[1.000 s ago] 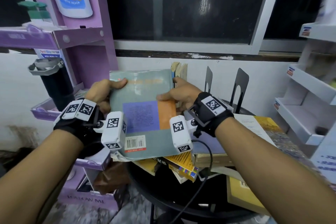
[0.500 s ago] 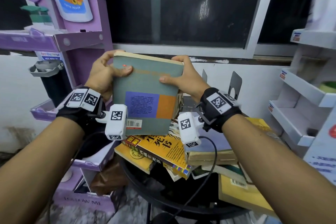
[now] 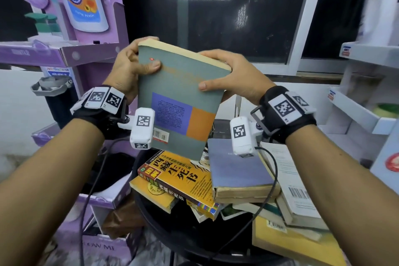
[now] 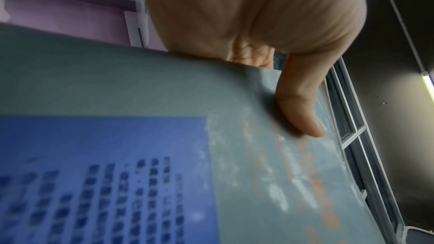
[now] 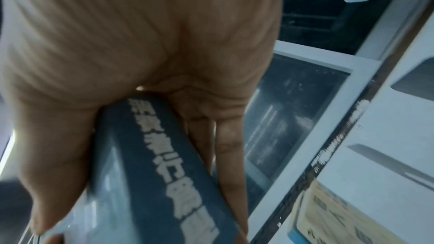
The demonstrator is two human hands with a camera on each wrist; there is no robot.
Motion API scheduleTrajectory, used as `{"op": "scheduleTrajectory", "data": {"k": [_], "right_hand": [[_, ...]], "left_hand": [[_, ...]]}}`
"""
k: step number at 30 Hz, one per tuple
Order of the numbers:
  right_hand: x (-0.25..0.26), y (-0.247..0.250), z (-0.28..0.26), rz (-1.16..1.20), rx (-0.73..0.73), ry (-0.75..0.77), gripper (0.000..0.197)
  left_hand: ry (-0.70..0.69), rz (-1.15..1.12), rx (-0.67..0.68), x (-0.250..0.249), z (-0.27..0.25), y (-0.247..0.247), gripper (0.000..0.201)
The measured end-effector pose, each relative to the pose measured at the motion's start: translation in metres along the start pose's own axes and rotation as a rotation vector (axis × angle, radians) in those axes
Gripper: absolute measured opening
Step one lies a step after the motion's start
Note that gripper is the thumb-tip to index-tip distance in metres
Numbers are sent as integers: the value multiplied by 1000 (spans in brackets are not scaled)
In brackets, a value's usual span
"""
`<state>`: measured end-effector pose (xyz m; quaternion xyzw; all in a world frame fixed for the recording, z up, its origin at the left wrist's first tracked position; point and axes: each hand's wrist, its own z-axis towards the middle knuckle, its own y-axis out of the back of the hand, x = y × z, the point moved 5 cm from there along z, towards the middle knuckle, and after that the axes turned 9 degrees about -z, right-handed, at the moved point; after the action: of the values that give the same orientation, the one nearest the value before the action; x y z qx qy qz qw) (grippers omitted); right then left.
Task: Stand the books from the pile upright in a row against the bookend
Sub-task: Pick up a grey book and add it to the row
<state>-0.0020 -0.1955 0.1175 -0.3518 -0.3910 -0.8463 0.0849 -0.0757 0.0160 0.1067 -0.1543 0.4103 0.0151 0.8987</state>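
Book (image 3: pixel 181 101): grey-green paperback w/ blue + orange panels, held in the air above the pile (image 3: pixel 216 181), tilted, top edge up.
Left hand (image 3: pixel 131 71): grips upper left edge, thumb (image 4: pixel 300 103) flat on cover, fingers behind.
Right hand (image 3: pixel 231 75): clamps upper right corner at spine, thumb on cover, fingers (image 5: pixel 225 136) along the back.
Handling: prob. light-to-medium, cover bends a bit, smooth so may slip; thick enough to stand by itself.
Hold: both side edges near mid-height looks safest, then lower onto bottom edge.
Pile: loose, overlapping on round table (image 3: pixel 151 218); yellow book (image 3: pixel 179 177) on top.
Bookend (image 3: pixel 238 103): mostly hidden behind book, only a dark sliver shows.
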Motion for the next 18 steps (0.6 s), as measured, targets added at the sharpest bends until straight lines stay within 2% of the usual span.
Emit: {"op": "scheduleTrajectory", "data": {"k": [5, 11, 18], "right_hand": [[3, 20, -5, -93, -126, 46, 60], [-10, 35, -10, -209, -309, 24, 67], [-23, 50, -17, -309, -432, -37, 60]], "left_hand": [[35, -16, 35, 10, 17, -18, 46], [85, 12, 28, 26, 34, -38, 48], [140, 75, -74, 62, 39, -51, 48]]}}
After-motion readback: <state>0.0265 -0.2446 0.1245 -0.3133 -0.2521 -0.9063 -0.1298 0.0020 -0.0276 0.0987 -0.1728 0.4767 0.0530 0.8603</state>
